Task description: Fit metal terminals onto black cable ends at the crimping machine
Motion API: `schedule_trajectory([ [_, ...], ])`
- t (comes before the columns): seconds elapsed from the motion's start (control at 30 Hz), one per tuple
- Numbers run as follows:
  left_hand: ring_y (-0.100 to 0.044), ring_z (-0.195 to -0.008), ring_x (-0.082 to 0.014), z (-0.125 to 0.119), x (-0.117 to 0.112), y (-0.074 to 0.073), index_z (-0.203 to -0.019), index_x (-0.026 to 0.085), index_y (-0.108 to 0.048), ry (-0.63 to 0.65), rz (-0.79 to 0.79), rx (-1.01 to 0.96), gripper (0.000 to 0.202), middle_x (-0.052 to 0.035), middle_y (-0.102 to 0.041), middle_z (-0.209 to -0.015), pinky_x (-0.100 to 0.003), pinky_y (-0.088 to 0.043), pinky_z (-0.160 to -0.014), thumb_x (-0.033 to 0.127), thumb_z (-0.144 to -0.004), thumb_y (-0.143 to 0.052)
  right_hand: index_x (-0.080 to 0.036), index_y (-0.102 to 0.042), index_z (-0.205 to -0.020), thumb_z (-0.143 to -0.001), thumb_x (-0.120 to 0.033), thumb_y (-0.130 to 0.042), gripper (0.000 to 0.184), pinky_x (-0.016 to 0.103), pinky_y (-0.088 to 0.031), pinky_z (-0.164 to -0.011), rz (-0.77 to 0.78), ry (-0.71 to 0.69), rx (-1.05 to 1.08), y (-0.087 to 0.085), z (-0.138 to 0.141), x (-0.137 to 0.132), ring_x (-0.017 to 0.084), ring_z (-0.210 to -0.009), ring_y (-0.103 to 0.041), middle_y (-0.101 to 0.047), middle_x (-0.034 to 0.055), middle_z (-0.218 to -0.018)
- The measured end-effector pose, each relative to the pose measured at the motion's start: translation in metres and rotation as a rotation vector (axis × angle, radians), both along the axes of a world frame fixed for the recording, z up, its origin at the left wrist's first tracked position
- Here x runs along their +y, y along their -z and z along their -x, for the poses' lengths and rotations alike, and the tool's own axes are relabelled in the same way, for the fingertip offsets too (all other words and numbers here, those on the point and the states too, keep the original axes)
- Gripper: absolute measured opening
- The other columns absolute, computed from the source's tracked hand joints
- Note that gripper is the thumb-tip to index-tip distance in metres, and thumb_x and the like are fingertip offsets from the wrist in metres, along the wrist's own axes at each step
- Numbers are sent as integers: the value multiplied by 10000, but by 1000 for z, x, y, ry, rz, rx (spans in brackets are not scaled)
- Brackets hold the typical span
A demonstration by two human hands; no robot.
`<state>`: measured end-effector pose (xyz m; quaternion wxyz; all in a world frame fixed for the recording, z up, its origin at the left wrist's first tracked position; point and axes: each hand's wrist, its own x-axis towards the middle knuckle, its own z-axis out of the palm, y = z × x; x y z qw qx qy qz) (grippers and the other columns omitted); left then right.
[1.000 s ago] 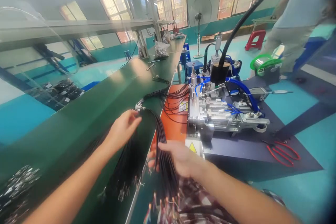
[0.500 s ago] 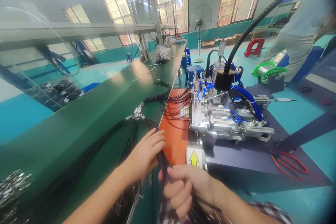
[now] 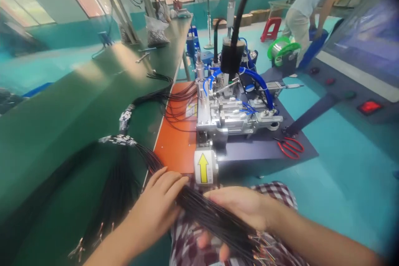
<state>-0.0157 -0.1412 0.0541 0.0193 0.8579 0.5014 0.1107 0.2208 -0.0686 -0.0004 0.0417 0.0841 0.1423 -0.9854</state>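
My left hand (image 3: 163, 195) is closed over a thick bundle of black cables (image 3: 215, 218), with its fingers bent across the top. Farther along the same bundle, my right hand (image 3: 240, 203) cradles it from below; its fingertips show underneath and the thumb lies along the upper side. Stripped ends with thin coloured wires (image 3: 264, 245) spread out past the right palm, above a checked cloth on my lap (image 3: 277, 193). The bundle runs back to metal connectors (image 3: 118, 139) on the green table. More cables with bare ends (image 3: 120, 183) hang beside my left forearm.
A machine with metal cylinders and blue hoses (image 3: 237, 112) stands ahead right, beside an orange plate (image 3: 174, 149). Red-handled scissors (image 3: 291, 148) lie on its base. A green wire spool (image 3: 283, 52), a standing fan (image 3: 208, 8) and a bending person (image 3: 307, 8) are farther back.
The view has swung right and downward. My right hand has loosened from a fist into a cradle under the bundle, whose wire ends now show. My left hand has closed over the cables.
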Motion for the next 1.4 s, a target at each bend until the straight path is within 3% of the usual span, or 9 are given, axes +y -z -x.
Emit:
schedule_trajectory([
  [0.1,-544,-1155,-221,-6,-5,-11,-1306,222,-525,135,54,-106,427,-77,-633,-1196,-399,-423,-1065,95,-899,-522,-69,-548,-1205,-1062,-358,-215,463,507,-514,-904,52,-11,-17,-2,-2,2,237,-810,-722,-716,145,-878],
  [0.2,-563,-1137,-203,-12,-10,-24,-1250,247,-577,221,184,-197,357,-71,-639,-1183,-315,-496,-968,107,-923,-538,-83,-595,-1144,-1067,-443,-240,512,458,-495,-933,57,16,-79,2,-3,2,206,-769,-703,-713,118,-861],
  [0.37,-629,-957,-180,-22,2,-36,-922,245,-636,157,354,-394,148,-50,-655,-1023,-258,-538,-820,175,-942,-508,-109,-668,-1004,-1055,-502,-310,534,357,-490,-901,-23,82,-233,6,-7,4,144,-664,-660,-710,63,-860],
  [0.57,-646,-972,-181,-50,31,-24,-1137,274,-629,158,446,-380,208,-36,-673,-1098,-267,-543,-851,265,-939,-569,-143,-693,-914,-1046,-584,-163,701,290,-450,-927,-196,127,-190,-6,-10,5,147,-828,-647,-688,43,-832],
  [0.83,-598,-868,-182,-54,33,-17,-1045,272,-665,184,598,-401,190,-32,-634,-948,-259,-515,-735,256,-961,-495,-108,-690,-913,-898,-811,-76,933,322,-467,-816,-149,52,-233,-2,-32,13,200,-817,-653,-649,63,-715],
  [1.0,-540,-856,-199,-64,28,-19,-1050,291,-699,150,510,-435,240,-47,-597,-957,-293,-489,-725,317,-981,-471,-93,-701,-892,-871,-830,-50,984,269,-445,-689,-184,29,-219,1,-33,13,161,-759,-620,-675,86,-827],
  [1.17,-549,-841,-184,-77,31,-25,-876,254,-702,227,606,-449,250,-40,-591,-896,-285,-465,-700,217,-961,-470,-121,-678,-771,-778,-908,-30,1019,329,-464,-816,-199,14,-203,10,-27,7,217,-865,-648,-671,94,-746],
  [1.27,-595,-809,-158,-76,36,-27,-869,224,-682,116,742,-621,177,-33,-622,-892,-264,-483,-701,224,-937,-519,-120,-683,-794,-781,-921,-91,996,367,-453,-911,-244,84,-203,10,-28,3,248,-975,-648,-703,134,-845],
  [1.4,-602,-737,-161,-67,39,-20,-767,213,-715,-161,837,-941,182,-18,-640,-779,-269,-466,-671,373,-848,-683,-103,-713,-988,-857,-852,-292,869,406,-455,-959,-431,221,-282,-5,-34,2,246,-1018,-655,-717,154,-1026],
])
